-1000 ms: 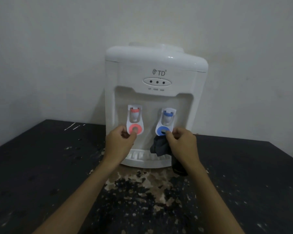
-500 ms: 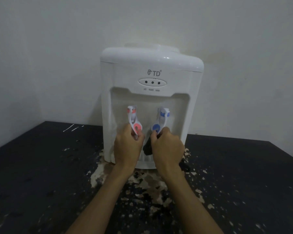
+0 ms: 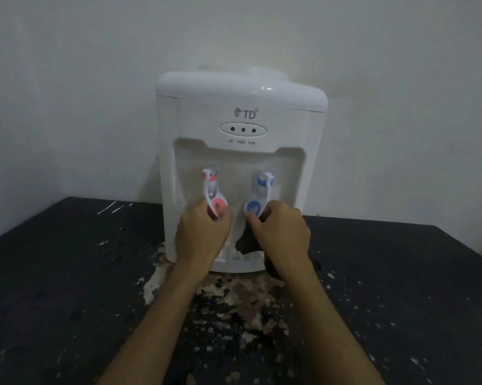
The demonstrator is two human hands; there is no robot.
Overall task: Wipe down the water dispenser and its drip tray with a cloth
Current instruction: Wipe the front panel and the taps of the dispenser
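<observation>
A white tabletop water dispenser [image 3: 241, 107] stands against the wall with a red tap lever [image 3: 216, 201] and a blue tap lever [image 3: 258, 201]. My left hand [image 3: 202, 236] pinches the lower end of the red lever. My right hand [image 3: 280, 232] pinches the lower end of the blue lever and also holds a dark cloth [image 3: 246, 243], which hangs under it over the drip tray [image 3: 234, 263]. Both levers are turned inward toward each other. My hands hide most of the drip tray.
The dispenser sits on a black table [image 3: 67, 287] whose surface is worn and flaked pale in front of the unit. A plain white wall [image 3: 81, 93] is close behind. The table's right edge runs off at the far right.
Both hands moved inward along the taps, and the red and blue levers have swivelled from facing front to angled toward each other. The view has shifted slightly.
</observation>
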